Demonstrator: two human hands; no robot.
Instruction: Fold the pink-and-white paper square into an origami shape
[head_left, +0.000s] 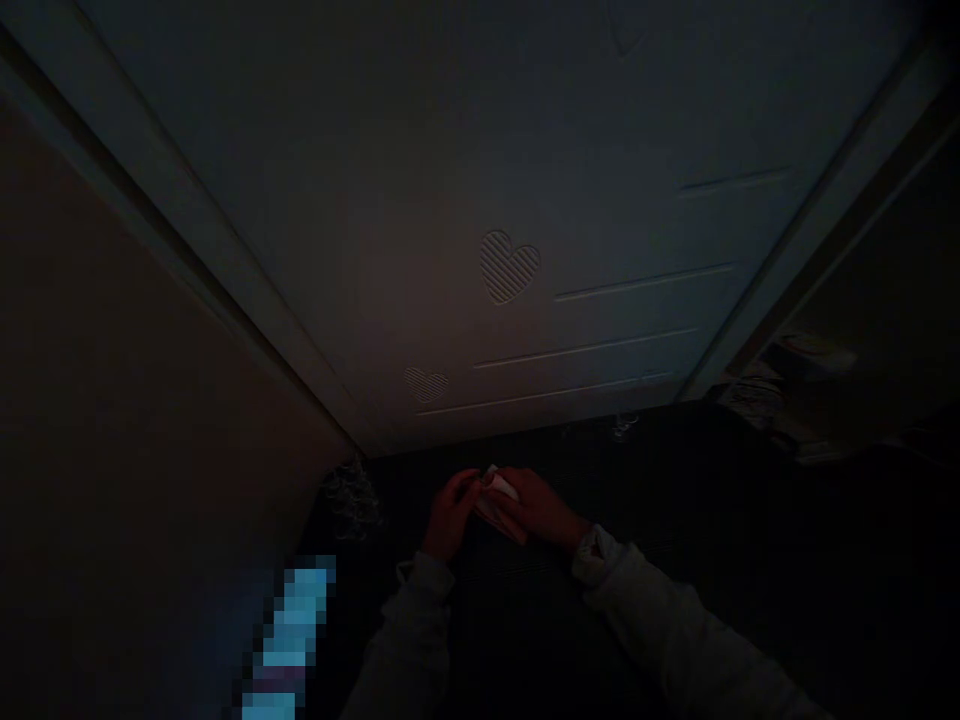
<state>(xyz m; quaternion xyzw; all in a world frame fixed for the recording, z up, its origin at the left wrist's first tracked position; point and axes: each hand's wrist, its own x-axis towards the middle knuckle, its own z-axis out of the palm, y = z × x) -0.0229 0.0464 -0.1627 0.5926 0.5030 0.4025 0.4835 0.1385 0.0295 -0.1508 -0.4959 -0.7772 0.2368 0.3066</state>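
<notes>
In dim light, both hands meet low in the middle of the head view, over a dark surface. A small pale piece (pixel 501 487), like folded paper or cloth, is between them, with a pinkish flap hanging below. My right hand (pixel 544 508) is closed around it, thumb and fingers on its near and far sides. From the other side my left hand (pixel 448 515) pinches its left edge with bent fingers. Darkness blurs the details, so I cannot make out exactly what the piece is. Light grey sleeves cover both wrists.
A pale door (pixel 420 230) with embossed hearts and grooves rises ahead, framed on both sides. Loose clear strands (pixel 352 495) lie at its left foot. A pixelated bright screen (pixel 292 620) is at lower left. Pale items (pixel 810 350) sit in shadow at right.
</notes>
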